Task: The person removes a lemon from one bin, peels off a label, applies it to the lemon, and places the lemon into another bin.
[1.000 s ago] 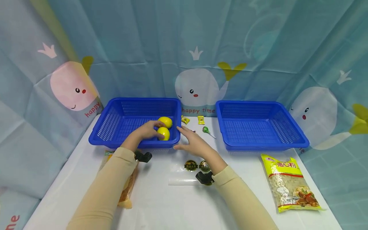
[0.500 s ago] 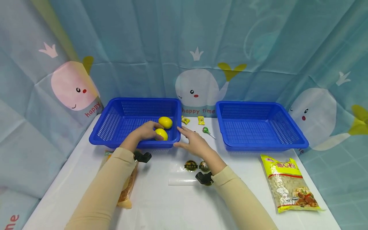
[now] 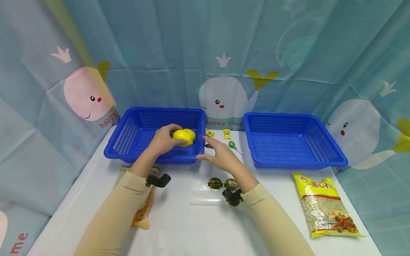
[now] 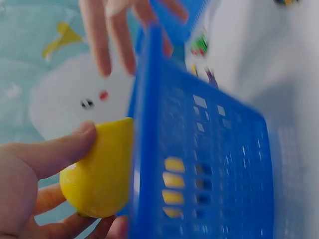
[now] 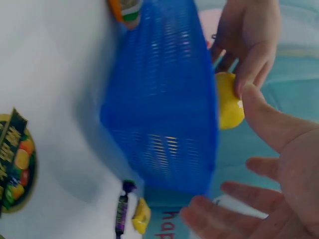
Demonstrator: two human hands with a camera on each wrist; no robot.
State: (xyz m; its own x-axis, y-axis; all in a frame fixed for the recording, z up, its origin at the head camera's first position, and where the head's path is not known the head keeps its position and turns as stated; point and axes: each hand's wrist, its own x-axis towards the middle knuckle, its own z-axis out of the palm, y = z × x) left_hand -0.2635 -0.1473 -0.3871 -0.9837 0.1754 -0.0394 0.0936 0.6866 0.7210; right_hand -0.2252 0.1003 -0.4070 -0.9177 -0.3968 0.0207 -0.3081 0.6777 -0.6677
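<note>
Our left arm and right arm, in cream sleeves, reach forward and angle inward. The wrists show past the sleeve ends. Our left hand grips, thumb opposite curled fingers. Our right hand stands near it, fingers extended, slightly spread, thumb well apart.
</note>
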